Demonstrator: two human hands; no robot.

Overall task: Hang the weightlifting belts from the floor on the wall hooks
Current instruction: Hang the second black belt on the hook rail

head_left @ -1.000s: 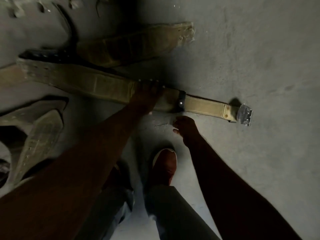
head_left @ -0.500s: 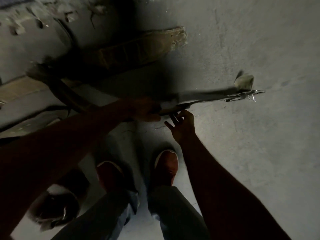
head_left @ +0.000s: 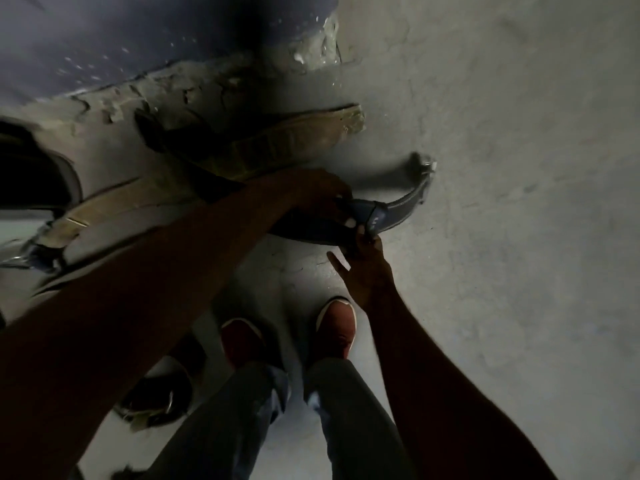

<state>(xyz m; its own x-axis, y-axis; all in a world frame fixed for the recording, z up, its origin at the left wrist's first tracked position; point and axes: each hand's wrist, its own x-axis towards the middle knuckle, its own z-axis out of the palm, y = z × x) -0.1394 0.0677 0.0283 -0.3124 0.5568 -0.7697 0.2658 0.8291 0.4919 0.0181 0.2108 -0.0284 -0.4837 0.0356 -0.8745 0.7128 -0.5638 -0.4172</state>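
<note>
A long tan weightlifting belt (head_left: 401, 209) is lifted off the floor, its buckle end (head_left: 424, 168) curling up to the right. My left hand (head_left: 311, 192) grips the belt from above near its dark loop. From below, my right hand (head_left: 363, 261) holds the same belt by its lower edge, thumb and fingers around it. A second tan belt (head_left: 294, 140) lies on the floor by the wall, just behind the lifted one. No wall hooks are in view.
The wall base (head_left: 207, 74) with chipped plaster runs across the top left. Another belt (head_left: 104, 209) lies at the left and a dark belt with a metal buckle (head_left: 152, 403) lies by my left foot. My shoes (head_left: 336, 327) stand on the grey concrete floor (head_left: 519, 271).
The belt that lay flat on the floor has been lifted by my left hand. My right hand has come up and taken hold of it. The view has tilted up toward the wall.
</note>
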